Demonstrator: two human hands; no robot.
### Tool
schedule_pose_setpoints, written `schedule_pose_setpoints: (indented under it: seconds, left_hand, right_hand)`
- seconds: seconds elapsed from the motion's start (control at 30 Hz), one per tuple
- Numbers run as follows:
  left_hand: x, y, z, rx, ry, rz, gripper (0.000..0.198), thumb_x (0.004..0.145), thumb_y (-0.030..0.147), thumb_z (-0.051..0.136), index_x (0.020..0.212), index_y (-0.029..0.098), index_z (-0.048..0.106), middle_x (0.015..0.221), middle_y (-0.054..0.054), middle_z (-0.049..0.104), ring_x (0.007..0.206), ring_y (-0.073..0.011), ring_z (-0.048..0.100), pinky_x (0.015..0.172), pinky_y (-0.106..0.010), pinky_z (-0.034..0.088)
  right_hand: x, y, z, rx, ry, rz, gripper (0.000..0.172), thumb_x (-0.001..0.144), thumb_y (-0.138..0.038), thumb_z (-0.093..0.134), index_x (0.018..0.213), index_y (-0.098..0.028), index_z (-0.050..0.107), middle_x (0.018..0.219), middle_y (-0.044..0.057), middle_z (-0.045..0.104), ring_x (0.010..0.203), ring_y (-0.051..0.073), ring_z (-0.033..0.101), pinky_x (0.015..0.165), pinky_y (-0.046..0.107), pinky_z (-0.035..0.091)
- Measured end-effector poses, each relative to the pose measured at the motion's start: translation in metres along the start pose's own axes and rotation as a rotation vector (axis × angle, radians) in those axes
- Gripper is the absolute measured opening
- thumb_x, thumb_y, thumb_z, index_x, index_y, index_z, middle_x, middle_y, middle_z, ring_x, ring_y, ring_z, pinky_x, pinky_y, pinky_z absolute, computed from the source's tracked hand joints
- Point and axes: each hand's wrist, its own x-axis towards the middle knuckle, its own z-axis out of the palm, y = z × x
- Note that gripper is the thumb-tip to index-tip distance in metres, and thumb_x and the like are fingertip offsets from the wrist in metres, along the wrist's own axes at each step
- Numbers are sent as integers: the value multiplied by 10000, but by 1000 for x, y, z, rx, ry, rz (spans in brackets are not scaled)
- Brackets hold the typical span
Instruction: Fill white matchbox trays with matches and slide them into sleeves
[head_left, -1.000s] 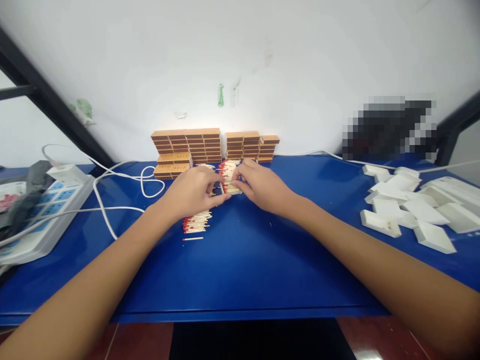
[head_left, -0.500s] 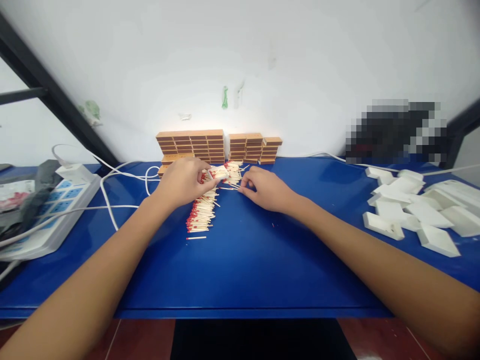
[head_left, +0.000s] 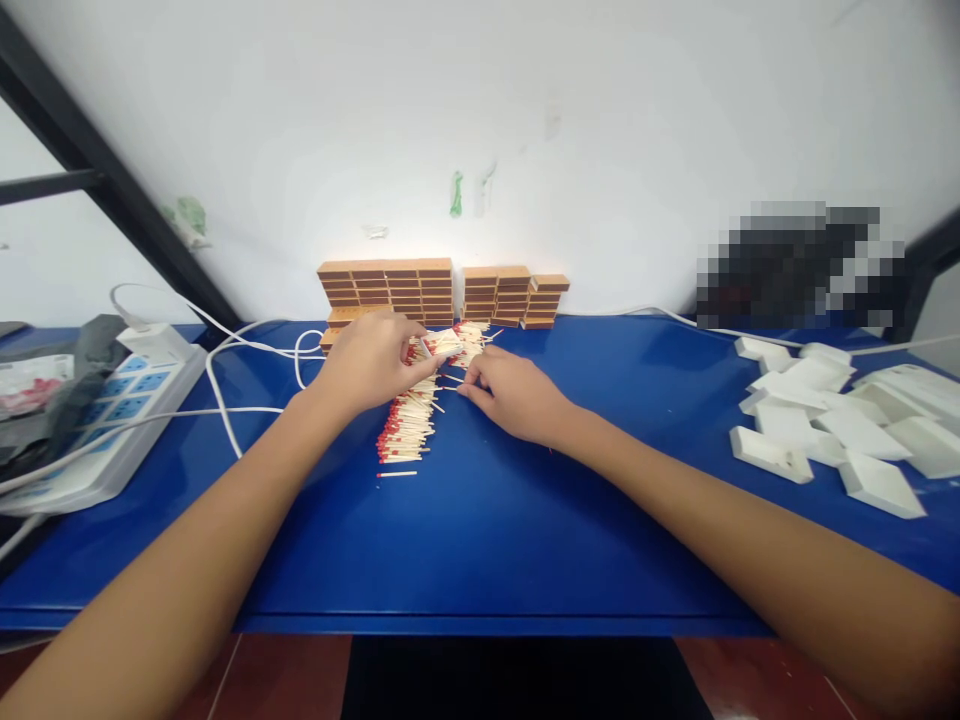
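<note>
My left hand (head_left: 373, 362) is closed around a small white matchbox tray (head_left: 442, 344) with matches lying in it, held above the pile. To the right of it, my right hand (head_left: 521, 395) pinches thumb against forefinger at the end of a match (head_left: 450, 388); whether it grips more than one is unclear. Red-tipped matches (head_left: 407, 428) form a long pile below the tray. More matches (head_left: 472, 338) lie heaped behind my right fingers. A single match (head_left: 396, 474) rests apart at the pile's near end.
Brown matchboxes (head_left: 386, 290) stand stacked against the wall, with shorter stacks (head_left: 495, 295) beside them. Several white trays (head_left: 795, 400) lie jumbled on the right of the blue table (head_left: 495, 540). A power strip (head_left: 124, 410) and white cables (head_left: 217, 400) occupy the left side.
My right hand has moved slightly left and nearer to me, with its fingertips closer to the pile. My left hand still holds the tray in nearly the same place.
</note>
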Motion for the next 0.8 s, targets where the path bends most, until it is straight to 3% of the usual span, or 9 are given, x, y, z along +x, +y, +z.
schedule_pose_setpoints:
  seconds: [0.13,0.27,0.43,0.57,0.67,0.8]
  left_hand:
    - [0,1,0,-3,-5,-2,363,921,533,715,872,177,767,703,-43,686,672,-209,595,633,-337,313]
    - [0,3,1,-3,-39,-1,395,930,540,695,756,185,696,697,-51,678,647,-203,575,600,-334,282]
    - [0,5,1,12,-53,-9,423,927,557,703,723,190,656,686,-51,666,638,-202,565,598,-333,268]
    - [-2,9,4,18,-84,47,402,949,525,695,731,189,659,672,-47,647,638,-200,564,604,-337,277]
    - [-5,14,9,-43,-113,127,342,958,496,700,821,184,718,694,-38,654,669,-204,586,638,-337,328]
    - [-8,18,16,-144,-97,206,325,963,500,714,1021,189,788,718,-25,666,707,-205,604,672,-331,372]
  right_hand:
    - [4,0,6,10,48,-15,101,1043,-265,654,1083,-179,687,1191,107,700,983,233,668,824,334,447]
    - [8,4,5,-8,7,-21,116,1066,-225,594,1042,-174,695,1166,120,711,1002,242,675,852,341,457]
    - [4,19,-12,-12,-23,-44,89,1044,-218,637,987,-180,692,1068,105,696,916,223,649,809,325,438]
    - [3,35,-27,29,95,-142,87,1031,-214,644,956,-182,673,989,79,668,857,205,592,775,313,410]
    - [4,38,-28,70,154,-202,88,1033,-225,634,959,-181,654,965,68,645,847,201,563,769,312,396]
    - [4,35,-23,106,103,-218,72,1027,-204,619,966,-188,651,994,60,626,847,190,547,765,308,384]
